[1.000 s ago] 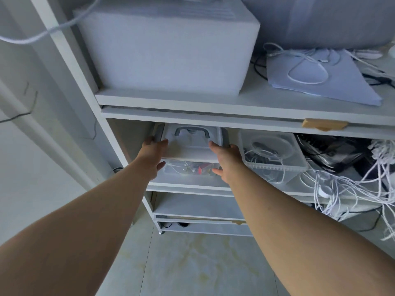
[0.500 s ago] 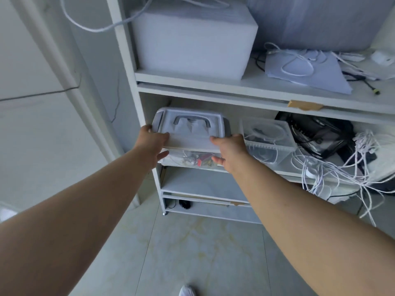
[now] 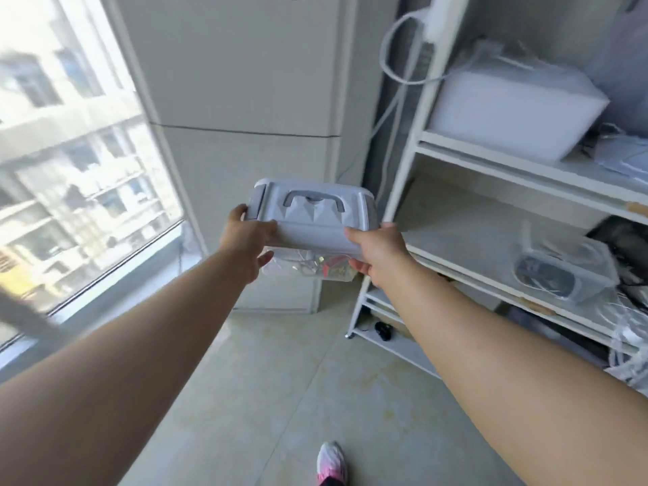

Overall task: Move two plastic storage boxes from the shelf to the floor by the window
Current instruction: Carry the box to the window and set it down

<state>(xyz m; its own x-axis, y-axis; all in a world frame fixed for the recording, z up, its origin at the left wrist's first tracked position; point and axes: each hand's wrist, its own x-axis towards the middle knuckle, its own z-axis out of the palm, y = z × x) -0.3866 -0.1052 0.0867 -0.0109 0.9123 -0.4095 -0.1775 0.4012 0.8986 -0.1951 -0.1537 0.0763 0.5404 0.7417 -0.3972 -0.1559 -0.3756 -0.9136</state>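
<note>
A clear plastic storage box with a grey lid and handle (image 3: 313, 213) is in the air, off the shelf, in front of a white pillar. My left hand (image 3: 247, 244) grips its left end and my right hand (image 3: 377, 252) grips its right end. Cables and small red parts show through its clear wall. A second clear storage box (image 3: 564, 275), without a lid, stands on the middle board of the white shelf (image 3: 466, 240) at the right.
A large window (image 3: 70, 163) fills the left, with a low sill above the pale tiled floor (image 3: 280, 380). A white foam block (image 3: 508, 114) sits on the upper shelf board. Loose white cables hang at the far right. My shoe (image 3: 331, 463) is at the bottom.
Both hands have pulled the lidded box out of the shelf and carried it left toward the window. The view has swung left with it.
</note>
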